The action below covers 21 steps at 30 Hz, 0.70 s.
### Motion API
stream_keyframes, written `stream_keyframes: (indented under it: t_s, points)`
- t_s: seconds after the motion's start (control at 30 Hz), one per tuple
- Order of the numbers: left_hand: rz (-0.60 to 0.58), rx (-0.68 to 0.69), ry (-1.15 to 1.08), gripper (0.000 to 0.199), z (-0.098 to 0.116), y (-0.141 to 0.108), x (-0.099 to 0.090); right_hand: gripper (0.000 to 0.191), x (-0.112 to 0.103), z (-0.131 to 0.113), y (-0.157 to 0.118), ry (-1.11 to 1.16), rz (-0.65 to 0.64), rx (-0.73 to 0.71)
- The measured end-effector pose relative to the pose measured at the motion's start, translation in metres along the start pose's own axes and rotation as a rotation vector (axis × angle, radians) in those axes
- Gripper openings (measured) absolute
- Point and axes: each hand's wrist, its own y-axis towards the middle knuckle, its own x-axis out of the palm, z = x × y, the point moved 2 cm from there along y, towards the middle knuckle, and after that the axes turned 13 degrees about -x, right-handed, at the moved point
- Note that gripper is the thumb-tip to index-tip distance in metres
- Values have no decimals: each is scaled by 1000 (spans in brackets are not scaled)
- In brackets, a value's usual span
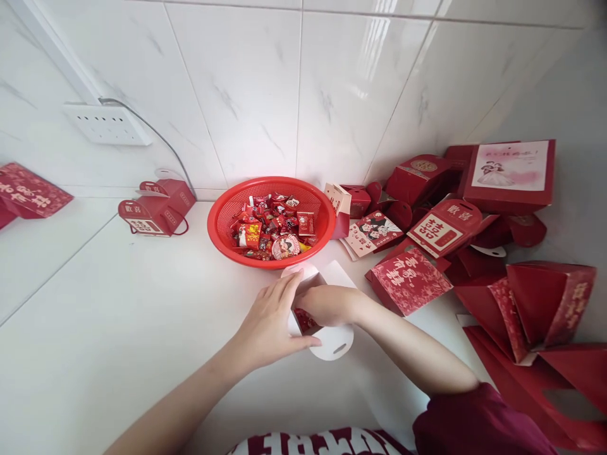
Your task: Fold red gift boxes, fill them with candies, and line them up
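On the near side of the red basket, toward the person, a dark red sleeve shows at the right arm. Farther in, just before the basket's near rim, sits an open box with white flaps, one slotted, on the white desk. Red-wrapped pieces show inside it. The left hand steadies the box: its thumb lies on the near flap and its fingers are parted from it, pressing the far end. The right hand dips into the opening, and its wrist covers part of the view; its fingers are hidden inside, so whether they grip anything cannot be told.

Right of the basket, red boxes crowd the desk. Nearest is a loose stack of red cartons; beyond come a flowered box, a box with a cream label, a card-like box with cartoon figures and, farther right, a large box with a pink picture. The basket itself holds wrapped sweets, mostly red. Left of it, well apart, stands a small box with a cord handle, and farther left a flowered carton. Behind the basket rises the tiled wall, with a socket panel to its left and a grey cable.
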Motion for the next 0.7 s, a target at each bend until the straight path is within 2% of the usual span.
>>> stream_keyframes:
  t_s: [0.1, 0.23, 0.3, 0.37, 0.5, 0.6, 0.63, 0.7]
  points:
    - [-22, 18, 4, 115, -6, 3, 3, 10, 4, -1, 8, -43, -81, -16]
    - [-66, 43, 22, 111, -10, 8, 5, 28, 3, -1, 11, -115, -2, 28]
    - [-57, 63, 35, 107, -10, 9, 5, 28, 3, -1, 13, -120, 11, 45]
    - [15, 96, 41, 97, -11, 7, 6, 21, 5, 0, 15, -103, -3, 45]
    - [274, 183, 40, 65, -18, -2, 11, 13, -1, -5, 6, -79, -4, 7]
    - [385, 187, -72, 55, -32, -8, 16, 23, -27, -14, -18, -68, 67, -55]
    - [401, 180, -128, 53, -37, -9, 17, 25, -42, -16, -27, -71, 179, -71]
    - [421, 197, -207, 49, -47, -9, 18, 25, -76, -14, -40, -127, 397, -1]
